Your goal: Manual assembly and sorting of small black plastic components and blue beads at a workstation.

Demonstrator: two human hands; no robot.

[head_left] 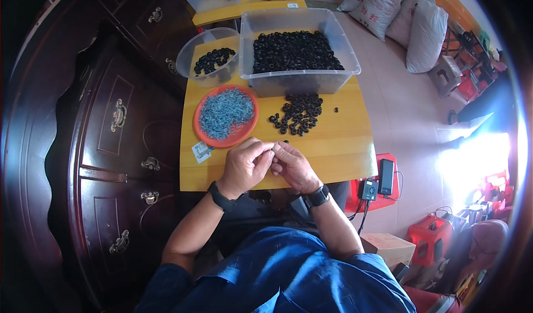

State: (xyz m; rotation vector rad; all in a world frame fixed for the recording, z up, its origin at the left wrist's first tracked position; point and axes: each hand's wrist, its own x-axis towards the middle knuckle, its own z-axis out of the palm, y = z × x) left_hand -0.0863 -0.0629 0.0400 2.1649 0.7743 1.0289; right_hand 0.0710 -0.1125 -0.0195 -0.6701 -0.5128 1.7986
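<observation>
At the near edge of the yellow table (338, 157), the fingertips of my left hand (242, 167) and my right hand (298, 169) meet in a pinch. Whatever they hold is too small and too covered by fingers to make out. Just beyond them is a loose pile of small black ring-shaped parts (301, 113). A round red plate (244, 131) heaped with small bluish metal pieces (222, 112) lies beyond my left hand. Between that hand and the plate sits a white printed tag (201, 152).
A large clear bin (280, 85) full of black rings stands at the back, beside a round clear tub (186, 68) holding some more. Dark wooden cabinets (105, 146) line the left. A red stool (380, 202) with black devices stands right; white sacks (425, 35) are farther off.
</observation>
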